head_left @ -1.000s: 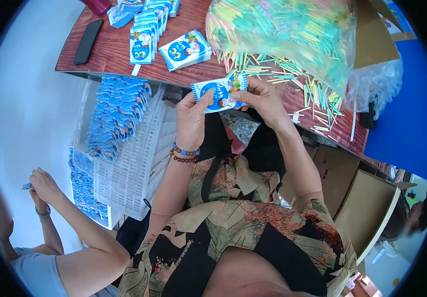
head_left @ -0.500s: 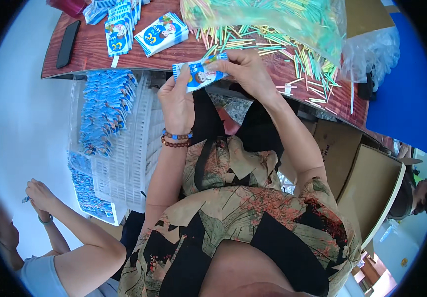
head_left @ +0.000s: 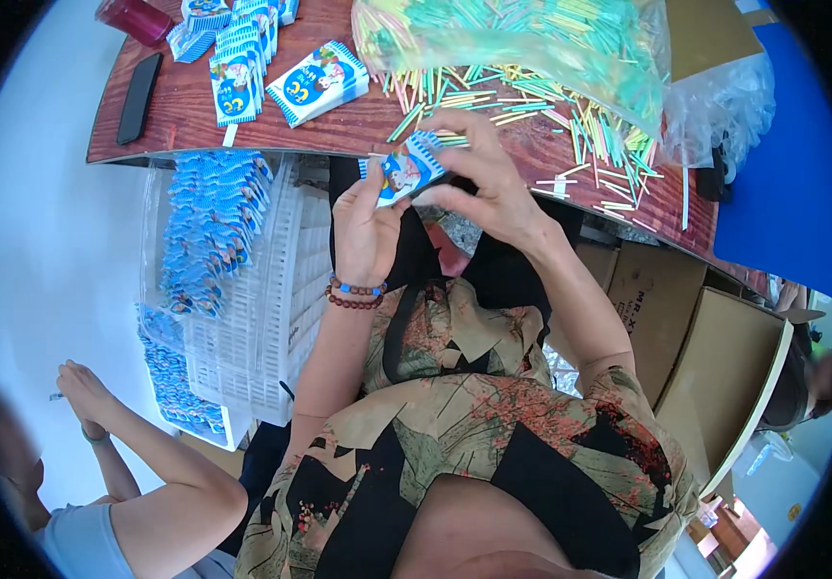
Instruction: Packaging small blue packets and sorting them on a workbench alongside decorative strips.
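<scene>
A small blue-and-white printed packet (head_left: 402, 174) is pinched between the thumb and fingers of my left hand (head_left: 368, 217), just off the table's front edge. My right hand (head_left: 493, 179) is beside the packet's right end, its thumb and fingers spread apart with nothing visible between them. On the table beyond lie a short stack of like packets (head_left: 319, 82) and an overlapping row of them (head_left: 237, 82). Loose pastel sticks (head_left: 493, 96), green, yellow and pink, are scattered to the right of these, spilling from a large clear bag (head_left: 531, 48).
A dark phone (head_left: 140, 98) and a red container (head_left: 134, 19) occupy the table's left. White plastic baskets (head_left: 261, 318) full of packets (head_left: 208, 222) stand below. A cardboard box (head_left: 657, 299) is at right. Another person's hands (head_left: 86, 391) work at lower left.
My right hand has let go of the packet and opened, its fingers spreading. My left hand has shifted slightly right and nearer, tilting the packet. The view has moved a little.
</scene>
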`<act>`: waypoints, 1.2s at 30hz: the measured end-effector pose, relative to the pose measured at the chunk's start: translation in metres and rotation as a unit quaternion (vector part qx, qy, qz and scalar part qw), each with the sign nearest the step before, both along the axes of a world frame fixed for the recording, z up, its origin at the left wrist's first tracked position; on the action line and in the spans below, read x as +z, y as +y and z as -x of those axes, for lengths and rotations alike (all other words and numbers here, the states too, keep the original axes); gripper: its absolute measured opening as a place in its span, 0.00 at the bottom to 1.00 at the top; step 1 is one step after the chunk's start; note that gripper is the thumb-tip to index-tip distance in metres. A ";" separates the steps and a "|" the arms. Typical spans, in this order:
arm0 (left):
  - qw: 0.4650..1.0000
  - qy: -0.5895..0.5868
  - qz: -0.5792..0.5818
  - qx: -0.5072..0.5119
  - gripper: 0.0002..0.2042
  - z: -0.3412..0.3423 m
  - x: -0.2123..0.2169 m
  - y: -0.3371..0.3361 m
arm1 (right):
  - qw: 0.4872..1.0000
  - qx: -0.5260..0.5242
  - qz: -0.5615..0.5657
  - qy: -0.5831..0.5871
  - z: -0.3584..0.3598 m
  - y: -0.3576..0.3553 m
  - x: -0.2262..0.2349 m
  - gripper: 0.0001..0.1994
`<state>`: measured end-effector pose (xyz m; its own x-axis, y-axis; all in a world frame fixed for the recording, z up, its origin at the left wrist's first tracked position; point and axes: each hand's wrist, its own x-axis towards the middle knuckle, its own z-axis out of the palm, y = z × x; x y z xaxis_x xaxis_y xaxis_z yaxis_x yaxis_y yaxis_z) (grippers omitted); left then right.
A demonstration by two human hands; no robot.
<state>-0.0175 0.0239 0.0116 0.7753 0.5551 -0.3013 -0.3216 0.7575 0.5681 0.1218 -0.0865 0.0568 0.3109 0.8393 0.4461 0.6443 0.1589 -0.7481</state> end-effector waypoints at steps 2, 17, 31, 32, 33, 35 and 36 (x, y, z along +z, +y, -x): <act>1.000 -0.003 0.004 -0.003 0.11 0.000 -0.001 0.000 | 0.997 0.062 0.000 -0.050 -0.001 0.002 -0.003 0.15; 0.998 0.009 0.021 -0.062 0.11 -0.001 -0.018 -0.002 | 0.967 -0.209 0.133 -0.052 -0.152 -0.018 0.003 0.12; 0.998 0.027 0.016 -0.056 0.11 -0.003 -0.014 -0.003 | 0.912 -0.194 0.242 -0.270 -0.173 -0.044 -0.003 0.11; 0.998 0.029 0.017 -0.060 0.12 -0.005 -0.012 -0.004 | 0.884 -0.199 0.220 -0.362 -0.183 -0.044 -0.008 0.11; 0.998 0.034 0.019 -0.056 0.12 -0.004 -0.012 -0.005 | 0.876 -0.180 0.205 -0.397 -0.186 -0.039 -0.006 0.12; 0.998 0.037 0.014 -0.052 0.12 -0.003 -0.011 -0.005 | 0.863 -0.172 0.203 -0.430 -0.188 -0.033 -0.003 0.12; 0.998 0.040 0.008 -0.050 0.12 -0.002 -0.011 -0.005 | 0.848 -0.165 0.203 -0.461 -0.188 -0.030 -0.002 0.13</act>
